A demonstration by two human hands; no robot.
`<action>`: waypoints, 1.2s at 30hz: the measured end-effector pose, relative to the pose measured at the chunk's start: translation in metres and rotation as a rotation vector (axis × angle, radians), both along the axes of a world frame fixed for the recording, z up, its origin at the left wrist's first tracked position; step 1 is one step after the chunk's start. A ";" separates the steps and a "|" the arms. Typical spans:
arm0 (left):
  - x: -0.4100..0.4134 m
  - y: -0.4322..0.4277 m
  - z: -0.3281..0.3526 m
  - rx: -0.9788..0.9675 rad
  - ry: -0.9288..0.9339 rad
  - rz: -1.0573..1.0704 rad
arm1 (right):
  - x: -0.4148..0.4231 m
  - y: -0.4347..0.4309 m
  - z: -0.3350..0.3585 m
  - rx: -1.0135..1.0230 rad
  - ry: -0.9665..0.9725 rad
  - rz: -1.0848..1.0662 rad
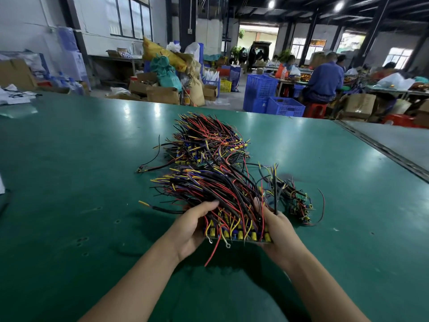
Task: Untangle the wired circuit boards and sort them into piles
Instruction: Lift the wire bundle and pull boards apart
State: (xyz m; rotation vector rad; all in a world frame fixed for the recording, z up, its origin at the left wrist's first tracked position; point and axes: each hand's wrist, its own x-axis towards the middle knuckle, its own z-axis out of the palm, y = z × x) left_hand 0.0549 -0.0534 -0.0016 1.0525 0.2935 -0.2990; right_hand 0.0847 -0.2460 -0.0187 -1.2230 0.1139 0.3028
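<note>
Left hand (193,226): thumb on top, fingers curled under the bundle (222,196), fingertips hidden.
Right hand (277,228): grips the bundle's other side, thumb among wires.
Boards (239,238): buried in wire; only a bottom edge shows.
Far pile (209,140): on the green table (69,182), beyond the hands.
Small pile (298,203): just right of the bundle, too tangled to count.

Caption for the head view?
A bundle of wired boards gripped by left hand and right hand over the green table; another pile beyond.

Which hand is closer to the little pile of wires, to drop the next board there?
Right, probably. The right hand grips the held bundle just beside the small pile; the left hand grips the bundle's far side.
</note>
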 end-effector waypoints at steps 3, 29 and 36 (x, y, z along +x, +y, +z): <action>0.000 0.001 -0.003 0.009 -0.010 0.003 | -0.001 0.003 -0.002 -0.030 0.011 0.007; -0.003 0.001 -0.013 -0.140 -0.198 0.033 | -0.007 0.010 -0.004 0.139 -0.021 -0.086; -0.004 0.003 -0.012 -0.126 -0.189 0.017 | -0.011 0.013 -0.001 0.192 -0.019 -0.066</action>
